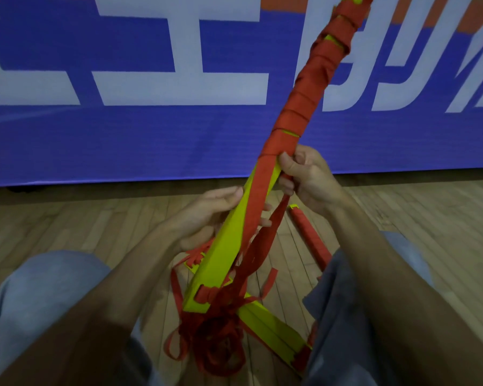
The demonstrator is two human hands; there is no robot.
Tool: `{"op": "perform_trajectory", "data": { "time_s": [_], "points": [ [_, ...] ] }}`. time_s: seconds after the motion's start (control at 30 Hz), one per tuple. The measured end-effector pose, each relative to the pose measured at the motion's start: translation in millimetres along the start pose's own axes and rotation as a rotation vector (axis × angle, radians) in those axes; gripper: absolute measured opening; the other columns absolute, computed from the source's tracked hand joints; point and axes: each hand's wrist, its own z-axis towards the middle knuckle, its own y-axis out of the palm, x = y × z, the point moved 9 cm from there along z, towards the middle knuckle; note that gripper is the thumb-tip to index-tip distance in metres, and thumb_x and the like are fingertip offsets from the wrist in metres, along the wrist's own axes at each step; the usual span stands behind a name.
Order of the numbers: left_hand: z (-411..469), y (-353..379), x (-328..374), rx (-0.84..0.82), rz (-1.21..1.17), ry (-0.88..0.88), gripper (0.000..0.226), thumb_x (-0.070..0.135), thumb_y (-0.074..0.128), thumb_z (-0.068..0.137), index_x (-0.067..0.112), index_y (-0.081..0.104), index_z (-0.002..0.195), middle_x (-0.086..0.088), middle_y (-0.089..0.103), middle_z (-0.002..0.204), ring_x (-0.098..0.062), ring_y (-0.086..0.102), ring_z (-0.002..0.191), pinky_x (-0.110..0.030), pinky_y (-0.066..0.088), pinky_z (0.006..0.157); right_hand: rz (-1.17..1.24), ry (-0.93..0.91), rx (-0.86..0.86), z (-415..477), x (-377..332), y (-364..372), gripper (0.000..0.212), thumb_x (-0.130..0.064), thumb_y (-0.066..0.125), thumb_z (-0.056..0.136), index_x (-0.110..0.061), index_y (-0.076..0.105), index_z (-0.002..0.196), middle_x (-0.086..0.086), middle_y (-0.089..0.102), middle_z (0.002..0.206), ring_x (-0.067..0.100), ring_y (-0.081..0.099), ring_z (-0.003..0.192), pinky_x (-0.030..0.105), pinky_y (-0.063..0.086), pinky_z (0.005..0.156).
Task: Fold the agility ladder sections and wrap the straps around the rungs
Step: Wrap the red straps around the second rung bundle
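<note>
Left hand point(207, 215), right hand point(310, 176) bare; forearms point(140, 268) uncovered; pale grey-blue cloth point(48, 280) over both thighs, creased at knees

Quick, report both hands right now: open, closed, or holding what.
Left hand: closed around the yellow rungs, below the wrapped part.
Right hand: closed on the red strap, at the edge of the wrapping.

free: bare floor point(67, 224), 9 and 3 o'clock
12 o'clock: banner wall point(151, 135) blocks
6 o'clock: loose strap tangle point(218, 338) over yellow rungs point(273, 327)
4 o'clock: wrapped bundle point(310, 238) lying on floor
5, 7 o'clock: knees point(39, 288) close in
</note>
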Motion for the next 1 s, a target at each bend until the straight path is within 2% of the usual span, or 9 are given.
{"op": "perform_trajectory", "data": {
  "time_s": [0.1,0.2,0.3,0.4,0.57,0.7,0.77,0.83,1.0],
  "points": [
    [-3,17,-1,-0.200,-0.112,0.004,0.059,0.036,0.065,0.085,0.001,0.053,0.131,-0.023,0.064,0.121,-0.039,0.066,0.105,-0.044,0.057,0.082,0.116,-0.018,-0.083,-4,-4,4,0.025,-0.027,0.059,0.089,-0.004,0.050,0.091,-0.002,0.058,0.064,0.006,0.042,0.046,0.021,0.036,0.045],
    [-2,17,0,-0.216,-0.104,0.012,0.085,0.034,0.081,0.073,-0.011,0.043,0.134,-0.019,0.067,0.105,-0.032,0.069,0.090,-0.040,0.056,0.076,0.140,-0.019,-0.120,-4,-3,9,0.040,-0.035,0.066,0.084,-0.002,0.050,0.100,0.004,0.059,0.071,0.008,0.045,0.048,0.021,0.039,0.047],
    [0,7,0,-0.149,-0.054,0.046,0.051,0.018,0.071,0.080,-0.009,0.054,0.119,-0.018,0.066,0.097,-0.030,0.068,0.086,-0.042,0.057,0.078,0.024,0.014,-0.051,-2,1,8,0.034,-0.029,0.060,0.088,-0.002,0.055,0.109,0.020,0.059,0.087,0.010,0.048,0.048,0.022,0.042,0.049],
    [3,-11,0,-0.014,-0.024,0.085,0.026,0.004,0.060,0.084,-0.003,0.060,0.109,-0.019,0.067,0.097,-0.031,0.069,0.091,-0.046,0.057,0.086,-0.230,0.041,0.049,-1,4,3,0.028,-0.022,0.054,0.098,0.004,0.062,0.105,0.029,0.062,0.082,0.015,0.050,0.041,0.025,0.042,0.042],
    [6,-31,0,0.243,0.030,0.105,0.029,0.002,0.061,0.084,0.007,0.065,0.112,-0.012,0.070,0.097,-0.031,0.070,0.097,-0.047,0.055,0.091,-0.258,0.127,0.039,-5,6,11,0.025,-0.021,0.049,0.102,-0.003,0.065,0.104,-0.001,0.066,0.062,0.021,0.058,0.040,0.026,0.048,0.043],
    [4,-35,7,0.362,0.249,0.168,0.031,0.004,0.072,0.082,0.022,0.070,0.107,-0.004,0.074,0.096,-0.021,0.072,0.093,-0.032,0.057,0.077,-0.354,0.137,0.033,-6,8,18,0.027,-0.027,0.054,0.099,-0.004,0.066,0.102,-0.001,0.065,0.054,0.023,0.061,0.045,0.028,0.050,0.047],
    [3,-36,7,0.413,0.353,0.196,0.036,0.006,0.078,0.077,0.026,0.069,0.105,-0.003,0.074,0.098,-0.016,0.071,0.093,-0.024,0.057,0.076,-0.465,0.107,0.113,-4,12,16,0.027,-0.030,0.061,0.095,-0.005,0.069,0.094,0.003,0.066,0.054,0.025,0.061,0.042,0.028,0.047,0.044],
    [5,-36,7,0.440,0.469,0.217,0.040,0.010,0.080,0.076,0.024,0.066,0.110,0.000,0.072,0.101,-0.013,0.069,0.095,-0.027,0.056,0.082,-0.520,0.090,0.204,-3,19,9,0.028,-0.031,0.065,0.092,-0.004,0.070,0.086,0.019,0.065,0.055,0.028,0.059,0.040,0.028,0.044,0.043],
    [6,-28,11,0.432,0.603,0.274,0.040,0.022,0.080,0.078,0.036,0.058,0.108,0.012,0.069,0.097,-0.001,0.068,0.087,-0.029,0.056,0.081,-0.408,0.088,0.277,0,24,1,0.014,-0.021,0.064,0.094,-0.011,0.070,0.086,0.034,0.064,0.069,0.019,0.049,0.034,0.025,0.039,0.040]
  ]
}}
